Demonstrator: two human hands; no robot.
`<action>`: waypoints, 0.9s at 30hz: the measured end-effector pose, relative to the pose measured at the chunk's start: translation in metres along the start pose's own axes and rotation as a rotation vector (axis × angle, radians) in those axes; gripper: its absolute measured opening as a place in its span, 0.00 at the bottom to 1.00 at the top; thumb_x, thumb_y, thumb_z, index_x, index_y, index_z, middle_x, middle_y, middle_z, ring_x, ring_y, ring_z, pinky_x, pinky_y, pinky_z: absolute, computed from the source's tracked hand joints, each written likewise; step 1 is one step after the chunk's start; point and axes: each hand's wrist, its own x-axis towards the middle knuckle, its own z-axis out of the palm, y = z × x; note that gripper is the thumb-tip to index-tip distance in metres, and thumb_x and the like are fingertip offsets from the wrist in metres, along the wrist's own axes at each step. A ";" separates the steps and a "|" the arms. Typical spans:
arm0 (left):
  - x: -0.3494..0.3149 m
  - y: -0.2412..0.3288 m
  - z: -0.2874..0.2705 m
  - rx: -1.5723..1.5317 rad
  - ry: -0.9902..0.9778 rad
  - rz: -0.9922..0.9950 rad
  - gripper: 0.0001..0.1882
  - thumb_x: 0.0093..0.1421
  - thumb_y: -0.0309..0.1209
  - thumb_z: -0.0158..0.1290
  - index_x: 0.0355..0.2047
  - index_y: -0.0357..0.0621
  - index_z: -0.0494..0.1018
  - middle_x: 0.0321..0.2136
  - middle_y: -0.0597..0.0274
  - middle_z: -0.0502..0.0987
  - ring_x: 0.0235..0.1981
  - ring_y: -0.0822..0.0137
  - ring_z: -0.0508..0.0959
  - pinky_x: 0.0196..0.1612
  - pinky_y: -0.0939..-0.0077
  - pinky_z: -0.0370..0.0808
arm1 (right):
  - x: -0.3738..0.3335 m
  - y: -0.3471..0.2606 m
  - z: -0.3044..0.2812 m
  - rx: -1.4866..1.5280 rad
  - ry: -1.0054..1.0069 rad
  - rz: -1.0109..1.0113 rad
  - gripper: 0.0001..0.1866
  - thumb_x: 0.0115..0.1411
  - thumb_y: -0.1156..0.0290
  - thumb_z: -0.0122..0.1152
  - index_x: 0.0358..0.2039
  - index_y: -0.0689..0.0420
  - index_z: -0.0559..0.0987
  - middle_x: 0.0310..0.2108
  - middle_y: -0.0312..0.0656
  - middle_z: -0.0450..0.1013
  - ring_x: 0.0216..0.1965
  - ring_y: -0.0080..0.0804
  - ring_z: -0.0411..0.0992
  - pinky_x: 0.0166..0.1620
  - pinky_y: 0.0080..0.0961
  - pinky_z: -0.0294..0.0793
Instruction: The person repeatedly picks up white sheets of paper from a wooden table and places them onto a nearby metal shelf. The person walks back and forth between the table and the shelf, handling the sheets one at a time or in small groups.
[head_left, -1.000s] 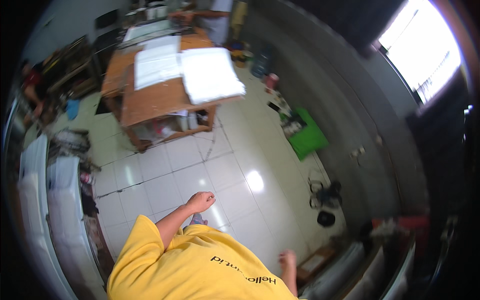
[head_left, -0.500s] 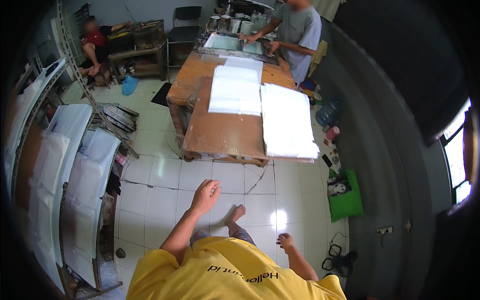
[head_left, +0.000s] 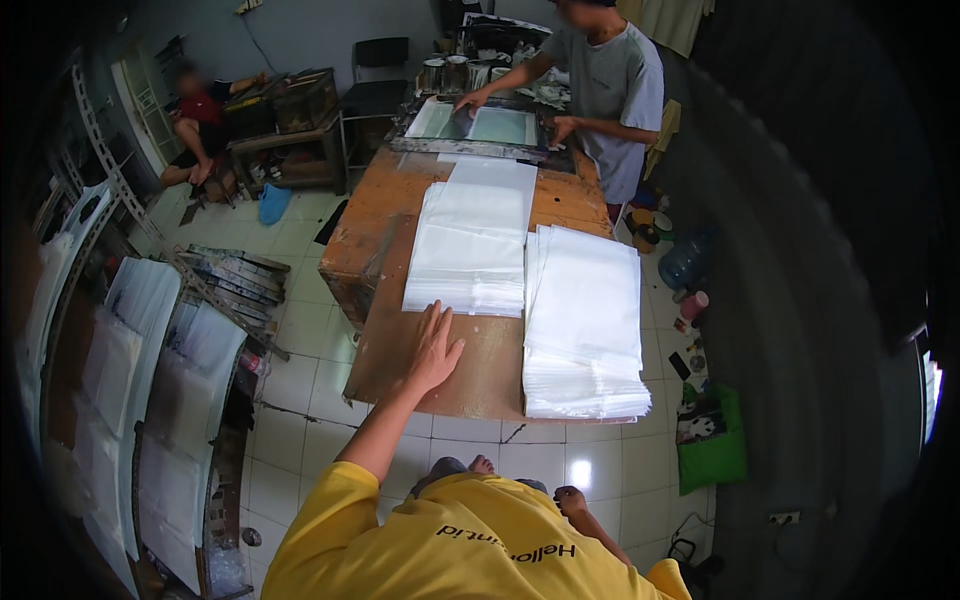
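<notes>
Presently the left hand [head_left: 433,345] lies flat and open, fingers spread, on the bare brown top of the wooden table [head_left: 445,385], just short of the near edge of the left stack of white sheets [head_left: 470,240]; it grasps nothing, and its fingertips sit just beside the stack's lower edge, contact not clear. The right hand [head_left: 570,500] hangs low beside the body above the tiled floor [head_left: 300,440], loosely curled and, so far as can be seen, empty. A second, thicker stack of white sheets [head_left: 585,320] lies just to the right of the first, its near end reaching the table's front edge. Judged by appearance, the sheets are thin, glossy film or plastic bags: light singly, limp, and likely slippery one upon another, so a pile would tend to slide or fan if pushed from one side. A single sheet would best be taken at a near corner or along the near edge by pinching; a bundle would want support from beneath with a flat palm. At the far end of the table a person in a grey shirt [head_left: 610,90] works with both hands over a framed screen [head_left: 480,125]. Another person in a red top [head_left: 200,110] sits by the far wall. Racks holding white sheets [head_left: 150,360] stand to the left.
</notes>
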 end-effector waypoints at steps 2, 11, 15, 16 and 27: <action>0.023 -0.009 0.012 0.188 0.010 0.103 0.38 0.60 0.38 0.51 0.64 0.33 0.50 0.67 0.43 0.43 0.68 0.46 0.46 0.68 0.53 0.44 | 0.020 -0.015 -0.017 0.176 -0.013 0.047 0.13 0.59 0.67 0.56 0.43 0.56 0.76 0.32 0.40 0.76 0.28 0.29 0.77 0.26 0.25 0.72; 0.059 -0.011 0.037 0.364 -0.159 -0.098 0.43 0.59 0.49 0.50 0.66 0.37 0.47 0.68 0.44 0.41 0.70 0.50 0.39 0.68 0.50 0.30 | 0.033 -0.020 -0.062 0.210 0.118 0.127 0.09 0.65 0.68 0.48 0.43 0.54 0.74 0.34 0.38 0.75 0.30 0.28 0.77 0.27 0.25 0.70; 0.058 -0.012 0.034 0.373 -0.210 -0.142 0.43 0.59 0.50 0.48 0.66 0.38 0.47 0.68 0.45 0.41 0.70 0.51 0.39 0.68 0.50 0.30 | 0.011 0.006 -0.047 0.128 0.036 0.185 0.14 0.60 0.64 0.55 0.43 0.58 0.75 0.30 0.41 0.76 0.29 0.31 0.77 0.25 0.26 0.72; 0.057 -0.014 0.033 0.373 -0.214 -0.152 0.43 0.59 0.50 0.48 0.66 0.38 0.47 0.68 0.45 0.41 0.70 0.51 0.39 0.68 0.50 0.30 | 0.010 0.013 -0.046 0.016 0.013 0.049 0.15 0.59 0.64 0.56 0.43 0.58 0.76 0.30 0.41 0.77 0.29 0.30 0.77 0.26 0.26 0.72; 0.059 -0.010 0.029 0.355 -0.145 -0.110 0.39 0.60 0.49 0.47 0.64 0.36 0.54 0.67 0.43 0.46 0.69 0.51 0.42 0.69 0.51 0.34 | 0.035 -0.026 -0.037 0.176 0.010 0.147 0.14 0.60 0.65 0.55 0.44 0.57 0.75 0.33 0.42 0.76 0.29 0.30 0.77 0.28 0.27 0.73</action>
